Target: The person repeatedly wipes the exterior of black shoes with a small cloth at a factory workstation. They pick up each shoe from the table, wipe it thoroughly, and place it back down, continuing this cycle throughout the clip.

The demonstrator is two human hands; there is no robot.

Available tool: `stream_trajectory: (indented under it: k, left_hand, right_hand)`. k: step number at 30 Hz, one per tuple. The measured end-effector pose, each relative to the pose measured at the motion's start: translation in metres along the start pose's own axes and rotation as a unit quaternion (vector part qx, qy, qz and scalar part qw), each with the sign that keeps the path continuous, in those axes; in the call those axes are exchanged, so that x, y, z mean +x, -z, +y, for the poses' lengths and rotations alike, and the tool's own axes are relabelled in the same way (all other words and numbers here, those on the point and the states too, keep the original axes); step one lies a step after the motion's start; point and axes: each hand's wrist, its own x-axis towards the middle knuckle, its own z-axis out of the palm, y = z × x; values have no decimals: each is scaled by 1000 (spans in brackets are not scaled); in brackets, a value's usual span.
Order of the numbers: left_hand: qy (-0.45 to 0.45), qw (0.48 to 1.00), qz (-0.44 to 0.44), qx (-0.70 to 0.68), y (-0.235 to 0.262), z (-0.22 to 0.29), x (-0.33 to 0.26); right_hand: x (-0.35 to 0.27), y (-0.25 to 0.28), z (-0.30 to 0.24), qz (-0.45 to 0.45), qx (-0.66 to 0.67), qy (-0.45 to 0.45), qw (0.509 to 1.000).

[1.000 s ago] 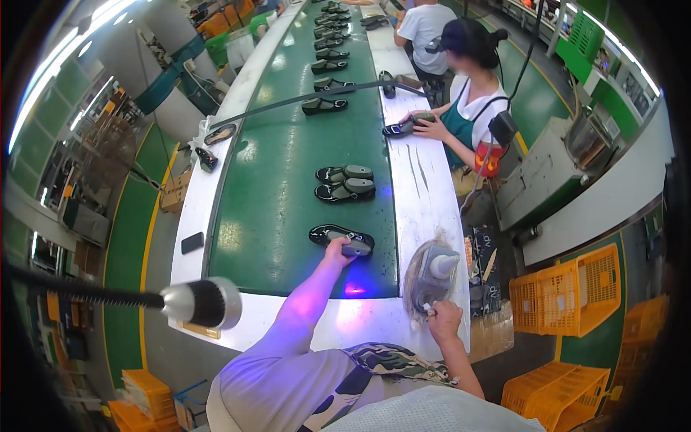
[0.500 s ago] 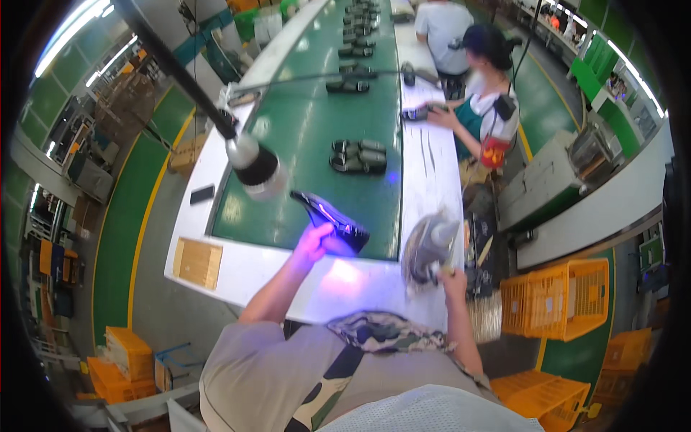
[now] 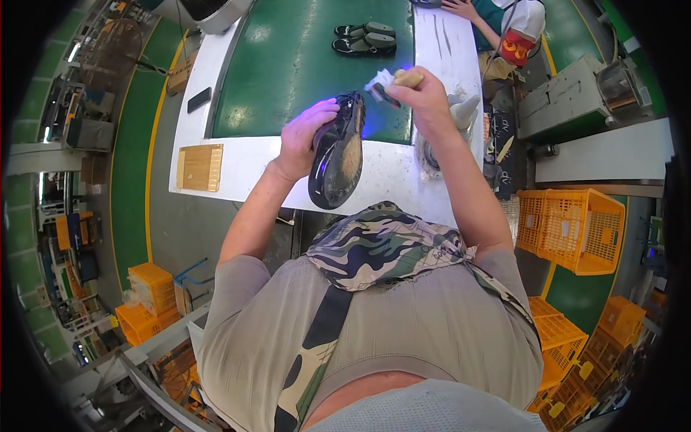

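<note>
A glossy black shoe [image 3: 330,169] is in my left hand [image 3: 301,140], fingers wrapped round its far end. The toe points toward me, and its sole, with a tan patch, is turned partly to the right. Opposite it, my right hand [image 3: 432,108] pinches a small brush-like tool [image 3: 392,96] with a dark tip. Whitish crumpled material [image 3: 378,83] shows at its end; the exact kind is unclear. The tool is apart from the shoe. Beneath my right forearm stands a pale, cone-topped container [image 3: 464,111] in clear plastic, partly hidden.
A pair of black shoes [image 3: 365,45] lies on the green conveyor belt [image 3: 277,68]. On the white left border are a dark phone [image 3: 199,100] and a wooden board [image 3: 200,168]. A co-worker's hand [image 3: 461,9] shows at far right. Orange crates [image 3: 601,241] stand right.
My left hand has drawn the shoe closer and turned its sole into view. My right hand has left the plastic-wrapped container and come up near the shoe with the tool. The view has tilted down.
</note>
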Motion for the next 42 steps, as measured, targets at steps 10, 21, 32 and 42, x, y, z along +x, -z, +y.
stream_trajectory:
  k: [10,21,32,42]
  left_hand:
    - [4,998,-9,67,17,24,-15]
    - [100,988,2,121,5,24,-27]
    - [393,902,-178,-6,-2,29,-31]
    - [480,819,-214,-233,-2,21,-48]
  right_hand:
    - [2,-31,16,-62,3,-27,998]
    - [-19,-39,5,-127,55,-149,979]
    - [-1,-30,-25,-161,-42,-61,984]
    - [23,-16,-1,-168,-40,-5,985]
